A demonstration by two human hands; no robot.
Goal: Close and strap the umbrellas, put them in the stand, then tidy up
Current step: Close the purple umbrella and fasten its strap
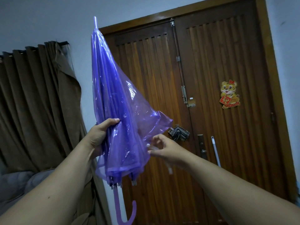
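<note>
A translucent purple umbrella [113,101] is held upright before me, folded shut, its tip pointing up and its hooked handle [125,213] hanging low. The canopy is loose and flares out to the right. My left hand [100,137] grips the gathered canopy around the ribs from the left. My right hand [164,148] pinches the small strap with a white snap [148,145] at the canopy's right edge.
A brown wooden double door [211,95] stands right behind the umbrella, with a tiger sticker [229,94], a dark folded cloth on the handle [178,133] and a white stick [215,151] leaning on it. Brown curtains [32,103] hang at left above grey bedding [16,182].
</note>
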